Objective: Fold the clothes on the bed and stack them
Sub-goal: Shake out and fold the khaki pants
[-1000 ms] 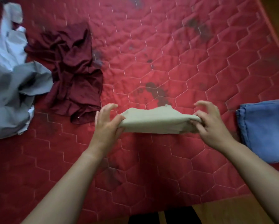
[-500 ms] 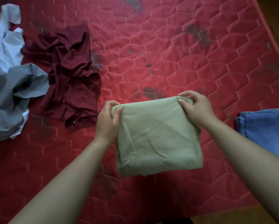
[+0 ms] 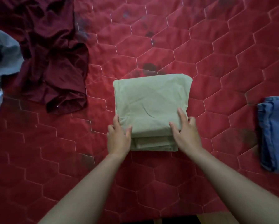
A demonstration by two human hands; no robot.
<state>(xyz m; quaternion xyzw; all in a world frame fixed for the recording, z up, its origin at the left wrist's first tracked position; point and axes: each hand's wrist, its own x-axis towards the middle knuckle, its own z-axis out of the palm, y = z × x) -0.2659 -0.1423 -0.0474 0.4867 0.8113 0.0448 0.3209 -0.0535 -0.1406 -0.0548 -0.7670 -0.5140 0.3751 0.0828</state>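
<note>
At the bottom of the frame both forearms reach up toward centre. The left hand sits at the near left corner of the pale green garment, thumb on top and fingers running along its side edge. Whether it pinches a layer or only steadies the edge, I cannot tell. The right hand lies spread on the near right corner, with fairly straight fingers pressing down on the top layer and holding nothing.

The green garment rests flat on the red quilted bed at centre frame, folded into a near-square. Its lower layers stick out toward the viewer past the top fold.

The step looks like finishing this fold. To do it well:
- Draw the top layer toward the viewer, or tuck the lower layers in, until the near edges line up.
- Smooth from the centre outward to flatten the faint creases.
- Keep both corners pinned while doing so, or the soft cloth will slide.

At the right edge, well apart, lies the folded blue garment, probably the base of the stack. Lifting the green one from underneath with both hands should keep its layers together.

In the upper left, the maroon garment and the grey garment lie crumpled, touching and not yet folded.
</note>
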